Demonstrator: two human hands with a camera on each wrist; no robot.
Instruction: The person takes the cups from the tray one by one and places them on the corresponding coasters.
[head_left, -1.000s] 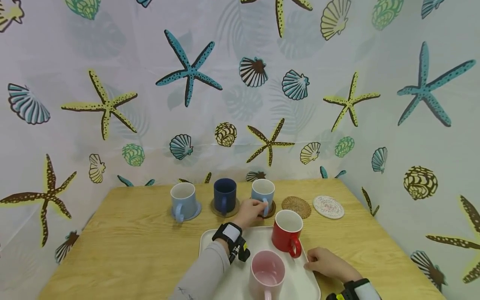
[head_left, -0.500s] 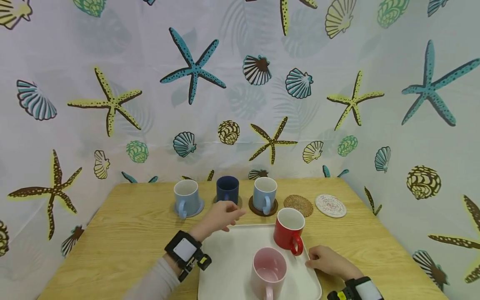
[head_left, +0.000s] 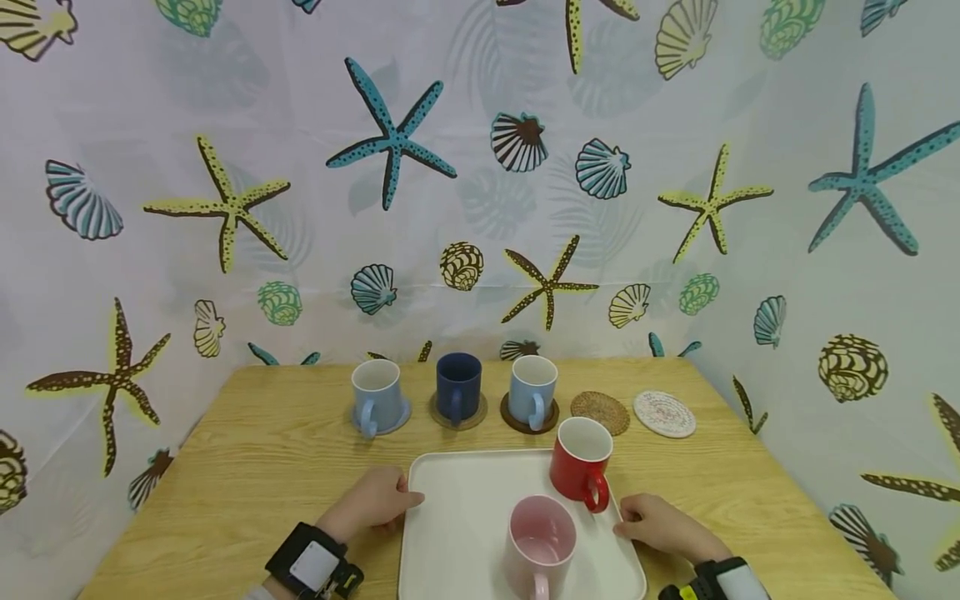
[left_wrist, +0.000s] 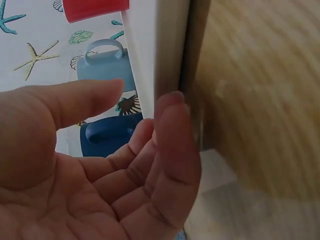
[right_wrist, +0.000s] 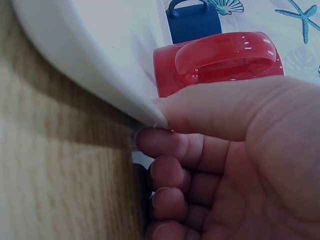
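A white tray [head_left: 457, 517] lies on the table with a red mug [head_left: 577, 475] near its far right corner and a pink mug [head_left: 528, 567] toward the front. At the tray's left edge is my left hand [head_left: 371, 504]. Its fingertips touch the outer side of the rim, while the thumb [left_wrist: 92, 100] stands apart above it in the left wrist view. My right hand [head_left: 660, 527] pinches the right rim between thumb [right_wrist: 210, 107] and curled index finger, close beside the red mug's handle.
Along the back, a grey-blue mug [head_left: 377, 396], a navy mug [head_left: 459, 383] and a light blue mug [head_left: 531, 392] stand on coasters. Right of them lie a woven tan coaster [head_left: 602, 412] and a white patterned coaster [head_left: 664, 414]. Patterned cloth [head_left: 480, 200] hangs behind the table.
My left hand has let go of the light blue mug on its dark brown coaster and moved back left to the tray's left edge. The right hand stays at the right rim.
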